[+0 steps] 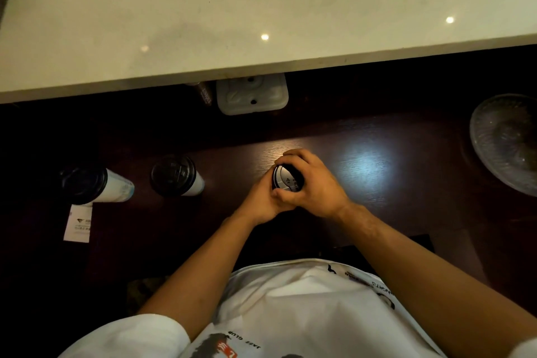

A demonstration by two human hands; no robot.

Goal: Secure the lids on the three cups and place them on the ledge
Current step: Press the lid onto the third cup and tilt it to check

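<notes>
**Mia:** What's over on the left side?

**Ben:** Two cups standing on the dark table (377, 136). The far-left cup (93, 184) has a black lid on, and a paper slip (78, 222) lies just below it. Next to it is the second cup (175, 176), with a black lid too.

**Mia:** And in the middle?

**Ben:** That's the third cup (286, 179). Both hands are wrapped round it. The left hand (261, 202) curls in from the lower left. The right hand (312, 183) curls over the top and right side. The fingers are tight on it, and I can only see a bit of the shiny lid between them.

**Mia:** So what are they doing?

**Ben:** I think they are pushing the last lid on.

**Mia:** What next?

**Ben:** Press all round the edge until it sits flat. Then lift each cup straight up onto the white ledge (261, 9) across the top. Nothing is on it yet.

**Mia:** And on the right?

**Ben:** A glass dish (505, 142), well away from the cups.
</notes>
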